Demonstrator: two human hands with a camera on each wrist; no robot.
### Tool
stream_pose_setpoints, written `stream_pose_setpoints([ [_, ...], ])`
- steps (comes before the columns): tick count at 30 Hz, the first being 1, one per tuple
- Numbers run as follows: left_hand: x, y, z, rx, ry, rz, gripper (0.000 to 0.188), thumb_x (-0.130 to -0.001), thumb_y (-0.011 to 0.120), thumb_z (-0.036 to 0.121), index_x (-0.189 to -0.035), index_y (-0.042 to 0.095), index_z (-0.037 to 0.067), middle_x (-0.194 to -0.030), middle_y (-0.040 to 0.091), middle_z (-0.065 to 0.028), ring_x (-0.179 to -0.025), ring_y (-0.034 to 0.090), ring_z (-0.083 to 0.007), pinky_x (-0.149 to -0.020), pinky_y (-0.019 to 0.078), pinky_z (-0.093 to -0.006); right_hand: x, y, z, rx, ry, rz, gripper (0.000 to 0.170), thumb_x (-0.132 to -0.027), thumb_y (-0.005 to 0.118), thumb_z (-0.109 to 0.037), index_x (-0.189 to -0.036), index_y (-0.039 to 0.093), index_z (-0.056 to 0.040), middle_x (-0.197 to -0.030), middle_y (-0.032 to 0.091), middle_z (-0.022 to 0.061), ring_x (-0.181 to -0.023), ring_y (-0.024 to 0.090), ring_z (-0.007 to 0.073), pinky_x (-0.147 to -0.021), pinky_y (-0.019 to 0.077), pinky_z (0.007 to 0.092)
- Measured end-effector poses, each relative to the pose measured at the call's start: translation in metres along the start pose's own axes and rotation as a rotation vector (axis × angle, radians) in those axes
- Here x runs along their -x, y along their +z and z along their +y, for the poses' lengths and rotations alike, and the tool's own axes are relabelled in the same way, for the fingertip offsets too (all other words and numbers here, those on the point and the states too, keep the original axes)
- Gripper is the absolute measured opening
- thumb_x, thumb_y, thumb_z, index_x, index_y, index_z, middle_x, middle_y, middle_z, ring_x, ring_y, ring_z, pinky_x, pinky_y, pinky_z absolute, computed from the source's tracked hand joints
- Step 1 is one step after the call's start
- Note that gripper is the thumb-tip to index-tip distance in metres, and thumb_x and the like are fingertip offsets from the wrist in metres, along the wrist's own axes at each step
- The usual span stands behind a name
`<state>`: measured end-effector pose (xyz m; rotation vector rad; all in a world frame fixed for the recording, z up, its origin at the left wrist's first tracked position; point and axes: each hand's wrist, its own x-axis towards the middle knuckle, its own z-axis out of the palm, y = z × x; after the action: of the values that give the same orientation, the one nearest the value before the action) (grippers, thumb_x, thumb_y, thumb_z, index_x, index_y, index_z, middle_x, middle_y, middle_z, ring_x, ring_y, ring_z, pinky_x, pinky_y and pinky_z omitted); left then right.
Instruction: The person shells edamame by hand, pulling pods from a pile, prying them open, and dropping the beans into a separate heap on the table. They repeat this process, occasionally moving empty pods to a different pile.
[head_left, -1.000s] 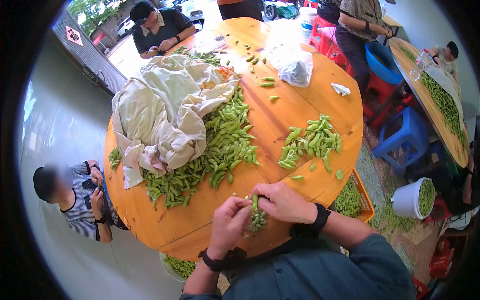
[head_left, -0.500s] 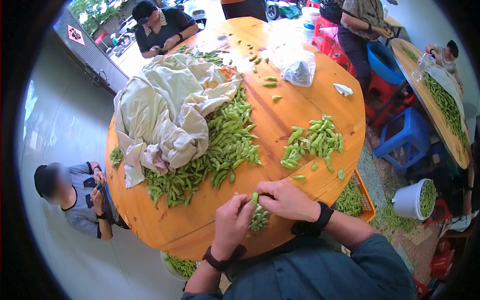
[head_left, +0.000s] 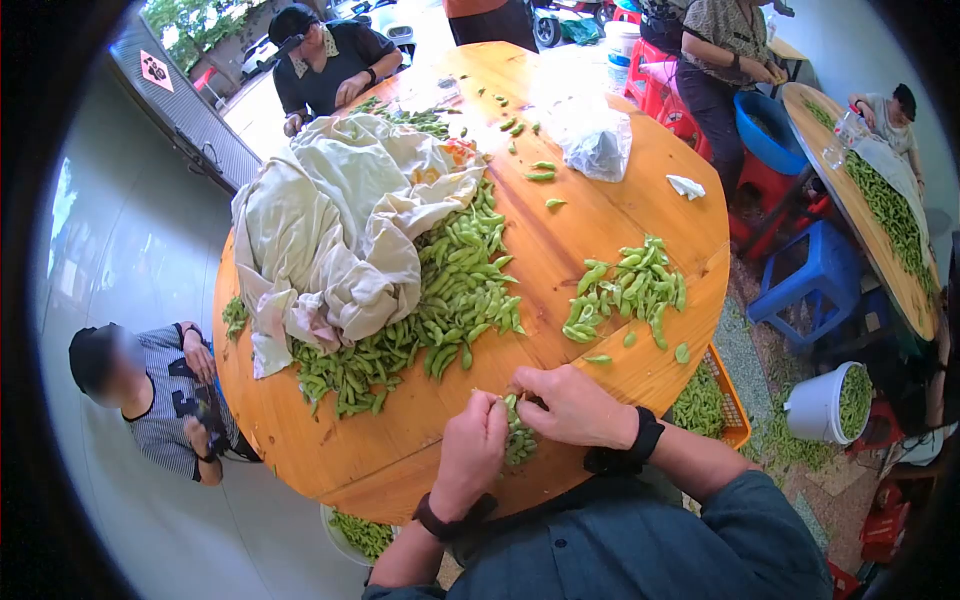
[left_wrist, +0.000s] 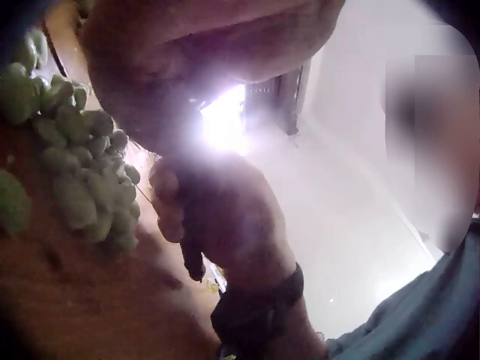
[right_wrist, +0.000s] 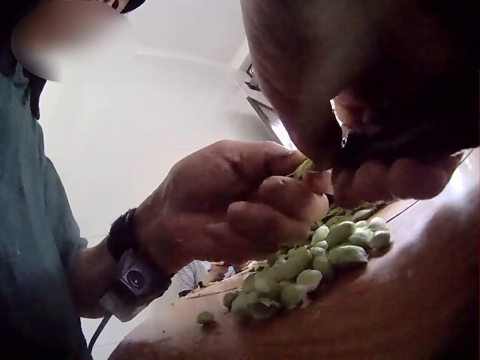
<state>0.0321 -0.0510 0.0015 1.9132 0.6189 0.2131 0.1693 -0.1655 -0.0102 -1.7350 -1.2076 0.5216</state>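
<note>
Both hands meet at the near edge of the round wooden table (head_left: 400,450). The left hand (head_left: 473,450) pinches a green pod (right_wrist: 302,169), whose tip shows between thumb and finger in the right wrist view. Against it, the right hand (head_left: 580,405) has its fingers curled at the pod's other end; its fingertips are partly hidden. Directly below the hands lies a small pile of shelled green beans (head_left: 519,443), seen large in the left wrist view (left_wrist: 82,180). A heap of whole pods (head_left: 455,290) spreads farther left, with a smaller pod group (head_left: 630,290) to the right.
A crumpled cloth (head_left: 330,220) covers part of the large heap. A plastic bag (head_left: 597,145) and white tissue (head_left: 685,187) lie farther back. An orange crate (head_left: 733,400), white bucket (head_left: 828,405) and blue stool (head_left: 808,275) stand at the right. Other people sit or stand around.
The left hand has turned and closed in at the pod, which shows less between the hands. The right hand has barely moved. The seated people's hands have shifted.
</note>
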Motion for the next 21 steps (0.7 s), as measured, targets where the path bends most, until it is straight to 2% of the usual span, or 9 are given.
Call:
stream_pose_setpoints([
  [1, 0.000, 0.002, 0.000, -0.269, 0.218, 0.108, 0.015, -0.097, 0.052, 0.014, -0.089, 0.053, 0.001, -0.071, 0.060, -0.0178, -0.059, 0.061, -0.0314, -0.053, 0.0463, -0.0364, -0.001, -0.001, -0.001, 0.009, 0.018, -0.007, 0.014, -0.083, 0.056, -0.015, -0.087, 0.056, -0.0011, -0.069, 0.061, 0.0246, -0.069, 0.061, 0.0459, -0.062, 0.0493, 0.0524],
  [2, 0.000, 0.003, 0.001, -0.269, 0.219, 0.108, 0.015, -0.097, 0.052, 0.014, -0.089, 0.053, 0.001, -0.071, 0.060, -0.0178, -0.059, 0.061, -0.0314, -0.053, 0.0463, -0.0364, 0.000, -0.001, -0.003, 0.010, 0.017, -0.006, 0.014, -0.083, 0.056, -0.015, -0.087, 0.056, -0.0011, -0.069, 0.061, 0.0246, -0.069, 0.061, 0.0459, -0.062, 0.0493, 0.0524],
  [4, 0.001, 0.003, 0.006, -0.340, 0.212, 0.138, 0.011, -0.093, 0.056, 0.009, -0.089, 0.054, 0.000, -0.072, 0.057, -0.0238, -0.065, 0.061, -0.0397, -0.058, 0.0471, -0.0422, 0.001, -0.001, -0.005, 0.114, 0.031, -0.032, 0.015, -0.083, 0.057, -0.017, -0.085, 0.056, -0.0015, -0.070, 0.061, 0.0246, -0.069, 0.062, 0.0452, -0.063, 0.0496, 0.0531],
  [7, 0.001, 0.001, 0.008, -0.427, 0.261, 0.163, 0.012, -0.092, 0.057, 0.013, -0.087, 0.054, 0.002, -0.072, 0.059, -0.0206, -0.067, 0.061, -0.0405, -0.058, 0.0478, -0.0467, 0.001, -0.002, -0.010, 0.163, 0.008, -0.064, 0.016, -0.083, 0.059, -0.017, -0.084, 0.056, -0.0019, -0.070, 0.062, 0.0244, -0.070, 0.063, 0.0443, -0.064, 0.0501, 0.0533],
  [11, 0.003, -0.003, 0.006, -0.443, 0.321, 0.118, 0.012, -0.092, 0.057, 0.013, -0.087, 0.055, 0.003, -0.073, 0.059, -0.0196, -0.068, 0.061, -0.0398, -0.058, 0.0479, -0.0467, 0.002, -0.002, -0.007, 0.202, -0.003, -0.099, 0.016, -0.084, 0.059, -0.018, -0.084, 0.057, -0.0020, -0.070, 0.062, 0.0239, -0.069, 0.063, 0.0440, -0.064, 0.0501, 0.0536],
  [13, 0.006, -0.005, 0.011, -0.454, 0.298, 0.077, 0.007, -0.090, 0.059, 0.007, -0.088, 0.059, 0.000, -0.075, 0.060, -0.0209, -0.069, 0.062, -0.0393, -0.059, 0.0481, -0.0424, 0.002, -0.001, -0.006, 0.244, -0.034, -0.105, 0.017, -0.084, 0.058, -0.019, -0.082, 0.057, -0.0019, -0.070, 0.062, 0.0230, -0.069, 0.063, 0.0436, -0.064, 0.0502, 0.0532],
  [21, 0.011, -0.003, 0.007, -0.470, 0.296, 0.124, 0.007, -0.086, 0.061, 0.006, -0.090, 0.060, 0.001, -0.077, 0.060, -0.0212, -0.070, 0.062, -0.0392, -0.060, 0.0494, -0.0429, 0.001, -0.001, -0.007, 0.219, -0.052, -0.087, 0.018, -0.083, 0.059, -0.020, -0.083, 0.059, -0.0023, -0.073, 0.063, 0.0215, -0.070, 0.063, 0.0420, -0.065, 0.0507, 0.0517],
])
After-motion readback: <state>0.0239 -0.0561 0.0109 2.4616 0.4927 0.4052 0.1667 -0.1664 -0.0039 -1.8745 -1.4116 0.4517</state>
